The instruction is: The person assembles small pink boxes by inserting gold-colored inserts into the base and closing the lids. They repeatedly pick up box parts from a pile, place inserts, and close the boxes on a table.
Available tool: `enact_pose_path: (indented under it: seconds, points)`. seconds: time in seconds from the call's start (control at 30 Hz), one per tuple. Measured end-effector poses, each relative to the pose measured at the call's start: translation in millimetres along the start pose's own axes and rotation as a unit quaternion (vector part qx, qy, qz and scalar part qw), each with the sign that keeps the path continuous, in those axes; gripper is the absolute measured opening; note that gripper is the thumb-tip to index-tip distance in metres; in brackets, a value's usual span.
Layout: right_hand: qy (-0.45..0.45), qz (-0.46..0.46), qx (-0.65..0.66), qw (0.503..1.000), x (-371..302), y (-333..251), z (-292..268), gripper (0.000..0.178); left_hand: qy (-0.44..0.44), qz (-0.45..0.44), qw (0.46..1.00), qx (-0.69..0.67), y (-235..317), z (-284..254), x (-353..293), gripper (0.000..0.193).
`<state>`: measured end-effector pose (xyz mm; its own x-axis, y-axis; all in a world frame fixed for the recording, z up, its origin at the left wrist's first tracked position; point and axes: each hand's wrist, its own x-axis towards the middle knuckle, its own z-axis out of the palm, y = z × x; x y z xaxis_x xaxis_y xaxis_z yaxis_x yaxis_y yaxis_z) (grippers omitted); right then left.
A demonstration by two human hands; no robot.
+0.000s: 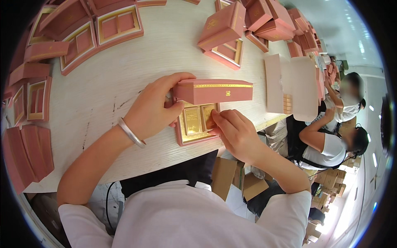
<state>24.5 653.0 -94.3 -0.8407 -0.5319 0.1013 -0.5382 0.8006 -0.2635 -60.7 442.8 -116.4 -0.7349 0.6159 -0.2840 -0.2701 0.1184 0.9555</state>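
Note:
A pink gift box base [182,139] with a gold-edged inside sits before me on the table. Its raised pink lid [242,91], trimmed with a gold band, stands at the far side. My left hand [151,107], with a silver bangle at the wrist, is closed around the lid's left end. One gold bar-shaped block [192,122] lies in the left compartment. In the right compartment is a second gold block [207,117], pinched along its right edge by the fingertips of my right hand [240,136], which partly cover it.
Open pink boxes [120,27] crowd the table's far left, with closed ones [29,155] at the near left. More pink boxes [223,25] are piled at the far right. An open white carton [276,89] stands to the right. Two people [326,140] sit beyond it; cardboard boxes [225,177] are below the table edge.

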Motion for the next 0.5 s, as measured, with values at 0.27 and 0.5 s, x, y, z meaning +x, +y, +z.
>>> enact_pose_path:
  seconds: [0.27, 0.5]
  points:
    - [-0.038, 0.131, 0.187, 0.973, 10, 2, -9, 0.033, 0.024, -0.015, 1.0, 0.008, 0, 2, -2, 0.044]
    - [-0.133, 0.316, 0.379, 0.859, 23, 13, -8, 0.035, 0.006, -0.021, 1.0, -0.005, 1, 7, -2, 0.044]
